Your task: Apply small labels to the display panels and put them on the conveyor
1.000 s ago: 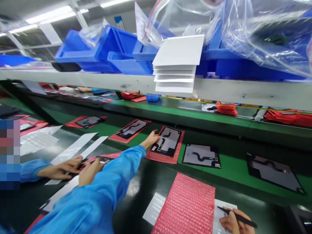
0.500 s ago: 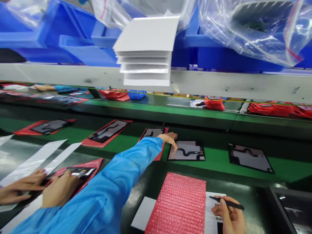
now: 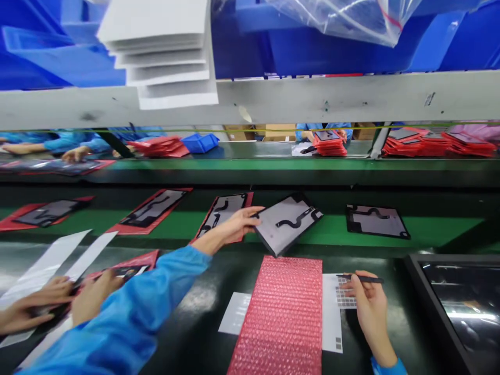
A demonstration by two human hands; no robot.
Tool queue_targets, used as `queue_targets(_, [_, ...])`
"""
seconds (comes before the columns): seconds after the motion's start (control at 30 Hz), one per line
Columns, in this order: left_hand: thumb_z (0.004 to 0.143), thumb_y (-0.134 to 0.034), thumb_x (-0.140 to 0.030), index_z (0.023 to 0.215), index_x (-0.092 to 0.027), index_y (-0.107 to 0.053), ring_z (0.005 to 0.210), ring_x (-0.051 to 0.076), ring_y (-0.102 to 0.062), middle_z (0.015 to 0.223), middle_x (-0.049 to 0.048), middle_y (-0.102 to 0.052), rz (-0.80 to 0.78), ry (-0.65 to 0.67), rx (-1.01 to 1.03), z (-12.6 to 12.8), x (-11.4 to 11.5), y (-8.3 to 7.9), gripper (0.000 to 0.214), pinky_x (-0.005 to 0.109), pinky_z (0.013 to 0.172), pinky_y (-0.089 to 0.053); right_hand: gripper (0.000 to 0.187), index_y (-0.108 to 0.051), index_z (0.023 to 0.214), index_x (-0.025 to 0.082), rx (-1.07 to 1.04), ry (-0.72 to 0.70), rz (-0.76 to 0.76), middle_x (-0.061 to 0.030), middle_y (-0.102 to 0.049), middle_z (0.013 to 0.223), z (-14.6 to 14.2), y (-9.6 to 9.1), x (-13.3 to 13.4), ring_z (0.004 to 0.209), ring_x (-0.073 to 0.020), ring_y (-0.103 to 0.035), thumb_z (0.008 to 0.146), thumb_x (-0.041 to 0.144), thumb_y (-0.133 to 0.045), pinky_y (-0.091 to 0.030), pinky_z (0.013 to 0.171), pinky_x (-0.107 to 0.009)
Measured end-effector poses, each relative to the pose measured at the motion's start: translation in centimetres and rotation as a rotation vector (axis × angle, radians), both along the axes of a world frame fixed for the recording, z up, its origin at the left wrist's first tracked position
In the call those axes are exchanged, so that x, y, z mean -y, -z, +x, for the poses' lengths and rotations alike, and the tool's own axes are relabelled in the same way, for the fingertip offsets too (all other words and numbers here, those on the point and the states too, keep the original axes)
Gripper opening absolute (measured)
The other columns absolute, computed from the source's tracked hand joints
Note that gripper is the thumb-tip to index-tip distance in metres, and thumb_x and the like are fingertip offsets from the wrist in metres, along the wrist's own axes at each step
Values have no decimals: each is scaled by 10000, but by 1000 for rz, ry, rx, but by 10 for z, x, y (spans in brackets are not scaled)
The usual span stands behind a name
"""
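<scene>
My left hand [image 3: 240, 221] grips the left edge of a screen panel [image 3: 283, 237], thumb and fingers pinching it. The panel has a grey back, black border and curved black ribbon cable; it is tilted, held up over the green belt. Below it lies a pink bubble-wrap bag [image 3: 283, 317] on the dark bench. My right hand [image 3: 371, 307] holds black tweezers [image 3: 363, 278], pointing left over a white sheet [image 3: 331, 312] with small grey squares, right of the bag. Another white sheet [image 3: 234, 314] shows at the bag's left.
More panels lie on the belt: one at right [image 3: 377, 221], others on red bags [image 3: 156, 208]. At left, a co-worker's hands [image 3: 50, 302] work on a panel. A black-framed screen [image 3: 461, 302] stands right. White cards [image 3: 164, 52] hang from the shelf beam [image 3: 292, 99] overhead.
My left hand has taken hold of the panel and lifted it off the belt, turning it askew. The view has shifted right. My right hand still holds the tweezers.
</scene>
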State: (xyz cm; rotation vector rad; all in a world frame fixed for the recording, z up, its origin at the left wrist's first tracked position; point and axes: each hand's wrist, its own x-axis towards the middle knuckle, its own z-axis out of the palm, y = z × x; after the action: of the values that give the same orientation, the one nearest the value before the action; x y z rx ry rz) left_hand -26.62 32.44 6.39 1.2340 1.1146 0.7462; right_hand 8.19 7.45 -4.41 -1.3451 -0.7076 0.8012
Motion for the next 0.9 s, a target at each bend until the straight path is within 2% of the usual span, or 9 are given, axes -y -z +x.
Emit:
queue_targets(0.1, [571,-903,-153,1252,-197,-684,1064,275,-729,1287,111,-724,-85,14,86,-4,92,10,717,323,841,-602,546,-606,1123,225,4,-90,-44,-94,-798,883,14,0,1,787,-281,-784,850,639,-833,-630,656,-358])
queue_targets(0.23, [658,-909,-210,1321,-285,-645,1193,328,-707,1361,91,-698,-248,22,214,-11,206,36,717,375,931,-596,546,-644,1089,214,10,-194,-93,-104,-797,908,26,-2,11,816,-301,-790,816,628,-873,-638,684,-381])
queue_targets(0.3, [704,-920,-265,1380,-313,-609,1225,345,-694,1396,99,-677,-319,8,256,-15,246,49,745,409,978,-586,540,-643,1077,208,19,-250,-122,-111,-796,916,26,-3,21,815,-301,-793,831,640,-855,-640,696,-390])
queue_targets(0.37, [745,-915,-328,1429,-321,-575,1262,355,-673,1413,112,-663,-327,-21,249,-17,273,61,764,448,1046,-559,533,-629,1085,205,29,-300,-147,-115,-796,931,25,-4,33,816,-290,-794,862,647,-825,-640,702,-384])
queue_targets(0.47, [787,-896,-398,1447,-314,-553,1290,347,-655,1386,121,-673,-254,-12,151,-19,293,73,749,476,1121,-516,514,-614,1087,200,35,-348,-177,-114,-791,942,22,-4,49,829,-279,-796,889,631,-811,-640,705,-368])
queue_targets(0.57, [848,-832,-468,1512,-332,-472,1199,316,-706,1289,116,-706,-146,47,-39,-24,297,75,768,466,1056,-573,499,-615,1079,195,63,-358,-213,-118,-786,950,21,-4,64,825,-285,-798,893,614,-814,-643,703,-376])
queue_targets(0.67, [926,-722,-502,1498,-363,-501,1038,296,-744,1149,85,-732,64,93,-389,-32,296,65,628,473,938,-633,476,-627,1076,191,144,-352,-246,-126,-785,946,21,-5,77,805,-288,-797,914,607,-791,-647,694,-385])
queue_targets(0.77, [952,-683,-456,1333,-367,-641,1056,307,-741,1184,80,-736,390,140,-674,-29,294,48,393,479,955,-630,441,-636,1076,196,230,-351,-259,-132,-787,969,20,-3,87,838,-298,-802,942,599,-757,-652,701,-389])
queue_targets(0.9, [1002,-612,-341,1325,-310,-631,1065,266,-741,1235,94,-724,707,280,-671,6,292,34,325,384,911,-643,410,-636,1079,203,277,-366,-253,-124,-788,982,19,0,92,840,-289,-805,965,585,-730,-664,723,-395])
